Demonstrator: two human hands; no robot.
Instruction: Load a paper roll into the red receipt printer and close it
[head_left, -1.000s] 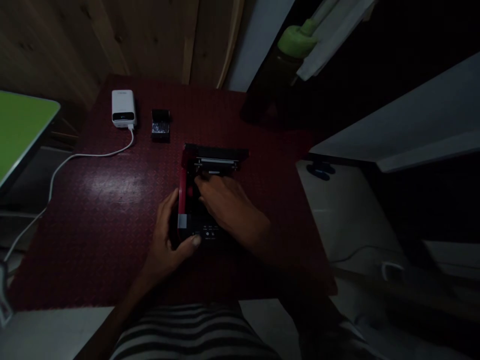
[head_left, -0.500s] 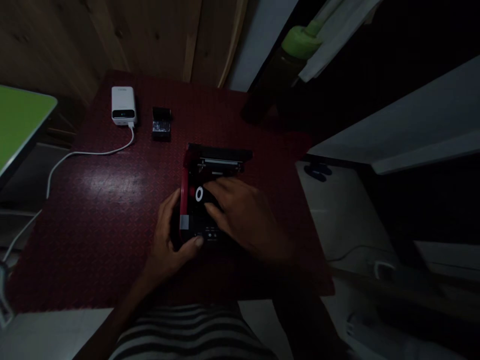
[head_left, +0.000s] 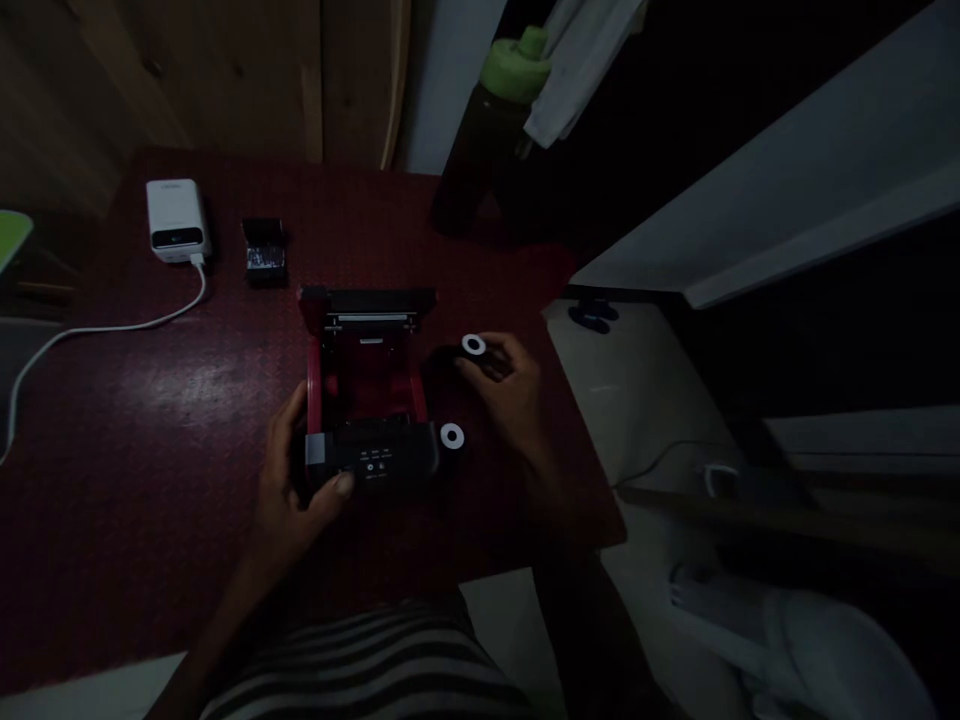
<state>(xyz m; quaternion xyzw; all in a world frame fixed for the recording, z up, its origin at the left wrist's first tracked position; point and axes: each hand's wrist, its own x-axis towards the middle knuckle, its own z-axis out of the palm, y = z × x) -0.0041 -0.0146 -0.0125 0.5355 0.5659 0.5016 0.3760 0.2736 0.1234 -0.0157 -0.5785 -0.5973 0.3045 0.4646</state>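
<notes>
Wood-plank wall [head_left: 225,70] behind dark red tabletop [head_left: 165,500], open thermal printer [head_left: 367,385]

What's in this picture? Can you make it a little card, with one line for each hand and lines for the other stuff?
Left hand: holds the front corner of an open red-and-black printer
Right hand: holds a black roll with a white core
Beside the printer: a second black roll
Under them: a red patterned tabletop
Farther back: a white power bank, a white cable, a small black box, a green-capped bottle
</notes>
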